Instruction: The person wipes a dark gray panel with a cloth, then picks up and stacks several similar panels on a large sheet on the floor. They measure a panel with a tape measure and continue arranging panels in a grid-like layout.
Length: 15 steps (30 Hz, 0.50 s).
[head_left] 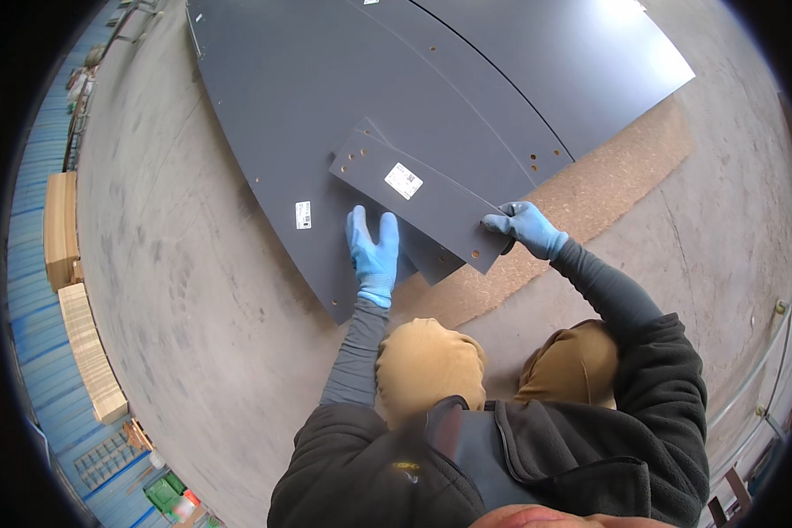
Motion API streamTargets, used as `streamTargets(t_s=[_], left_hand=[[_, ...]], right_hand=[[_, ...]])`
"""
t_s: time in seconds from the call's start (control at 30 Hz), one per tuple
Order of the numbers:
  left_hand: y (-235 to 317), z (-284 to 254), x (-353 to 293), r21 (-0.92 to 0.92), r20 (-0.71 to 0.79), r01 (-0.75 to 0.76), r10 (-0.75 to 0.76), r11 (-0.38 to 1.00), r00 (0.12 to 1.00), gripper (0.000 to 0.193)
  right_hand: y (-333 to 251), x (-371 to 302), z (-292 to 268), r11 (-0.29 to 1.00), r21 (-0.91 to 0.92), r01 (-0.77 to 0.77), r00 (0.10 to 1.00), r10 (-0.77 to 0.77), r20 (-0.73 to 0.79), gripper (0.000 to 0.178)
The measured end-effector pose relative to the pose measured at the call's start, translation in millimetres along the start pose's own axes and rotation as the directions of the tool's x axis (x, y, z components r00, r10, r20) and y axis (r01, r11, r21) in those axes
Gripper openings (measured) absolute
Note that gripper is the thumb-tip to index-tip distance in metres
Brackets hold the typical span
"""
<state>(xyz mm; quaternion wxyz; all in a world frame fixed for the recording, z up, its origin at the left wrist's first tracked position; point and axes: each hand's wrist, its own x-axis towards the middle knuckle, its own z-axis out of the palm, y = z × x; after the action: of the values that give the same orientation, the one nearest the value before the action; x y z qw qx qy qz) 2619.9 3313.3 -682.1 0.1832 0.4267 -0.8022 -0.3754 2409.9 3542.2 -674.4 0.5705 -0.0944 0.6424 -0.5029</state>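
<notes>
A narrow dark grey panel (436, 204) with drilled round holes and a white label (404, 181) lies at an angle over the large panels, with at least one similar piece (437, 260) partly showing beneath it. My right hand (526, 229), in a blue glove, grips this narrow panel by its right edge near the close corner; some fingers are hidden under it. Beside its left long edge, my left hand (375, 255), gloved too, is open with the fingers apart. Whether those fingertips touch a panel I cannot tell.
Large grey panels (282, 97) spread out ahead, one labelled and several drilled. Under their close end lies a brown particle board (607, 180) on the concrete floor (158, 238). Wooden stacks (92, 352) stand far left, a metal rail (766, 387) at the right.
</notes>
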Motion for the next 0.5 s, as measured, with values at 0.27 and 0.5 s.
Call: streamTargets(t_s=[0.27, 0.5], left_hand=[[10, -5, 9, 0.152, 0.018, 0.226, -0.231, 0.962, 0.973, 0.09], [47, 44, 27, 0.309, 0.083, 0.271, -0.31, 0.911, 0.947, 0.135]], right_hand=[[-44, -25, -42, 0.974, 0.139, 0.181, 0.962, -0.145, -0.233, 0.03], [-42, -32, -68, 0.925, 0.231, 0.302, 0.897, -0.194, -0.397, 0.028]])
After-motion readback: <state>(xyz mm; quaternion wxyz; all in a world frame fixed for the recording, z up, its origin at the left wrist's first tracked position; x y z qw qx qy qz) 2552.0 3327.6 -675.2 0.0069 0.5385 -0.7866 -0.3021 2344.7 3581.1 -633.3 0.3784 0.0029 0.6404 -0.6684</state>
